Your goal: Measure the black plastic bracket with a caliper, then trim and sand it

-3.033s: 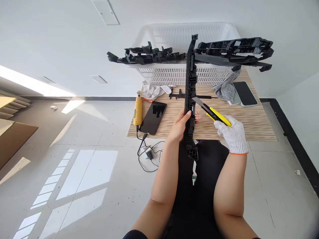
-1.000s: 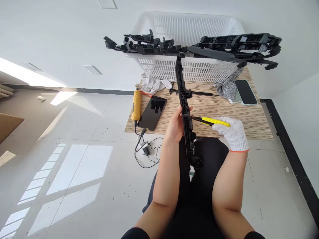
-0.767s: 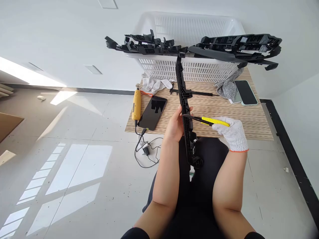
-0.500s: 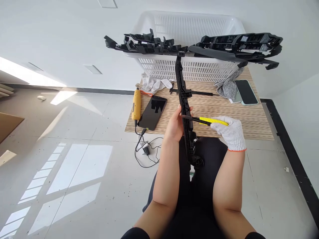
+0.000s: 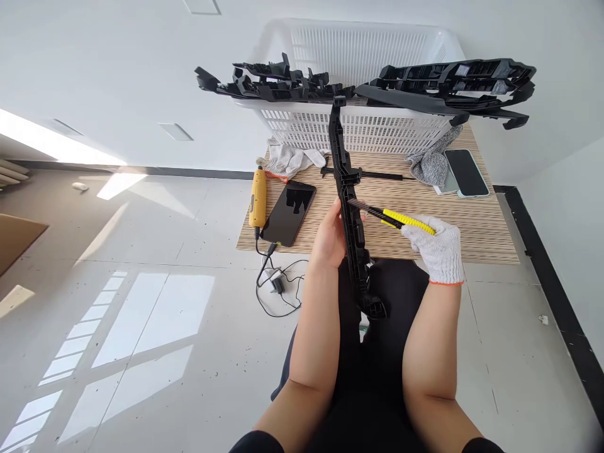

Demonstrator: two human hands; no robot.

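Observation:
Bare and closed, my left hand (image 5: 329,239) grips a long black plastic trim piece (image 5: 348,182) around its middle. Some of its fingers are hidden behind the piece, which stands lengthwise away from me, its near end over my lap. A white knit glove with an orange cuff covers my right hand (image 5: 436,248). It is closed on a slim tool with a ribbed yellow handle (image 5: 409,221) and a long dark shaft. The blurred tip of that tool meets or overlaps the trim piece just above my left hand; its exact kind I cannot make out.
A white basket (image 5: 302,123) stands at the table's back, with black plastic parts (image 5: 448,94) lying across it. On the wooden table (image 5: 472,233) are a yellow rotary tool (image 5: 257,198), a tablet (image 5: 289,214), white gloves (image 5: 292,160), a grey cloth (image 5: 429,167) and a phone (image 5: 467,173).
The tool's tip has moved slightly up along the trim piece and now slants more. My right hand has shifted a little to the right. My left hand keeps its grip.

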